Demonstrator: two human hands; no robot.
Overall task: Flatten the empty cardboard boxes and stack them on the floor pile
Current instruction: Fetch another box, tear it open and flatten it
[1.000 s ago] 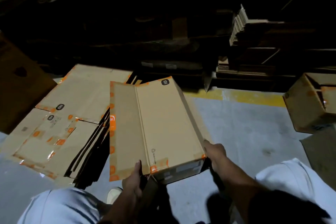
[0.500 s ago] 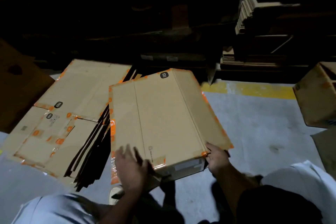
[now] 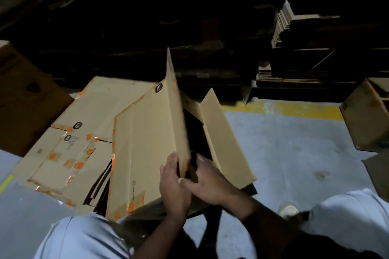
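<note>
One open box [image 3: 147, 145] at centre, both flaps raised; left hand [image 3: 173, 185] and right hand [image 3: 207, 183] flat-fingered against its flaps; one flattened pile [image 3: 84, 132] at left.

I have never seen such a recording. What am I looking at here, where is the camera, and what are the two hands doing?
There is no machine: a person wears a camera on the head, looking down at their own hands. The left hand and right hand meet at the near end of a cardboard box, whose flaps stand open. How the fingers hold it is blurred. To the left, flattened boxes lie piled on the grey floor. Another unflattened box stands at the right edge.
</note>
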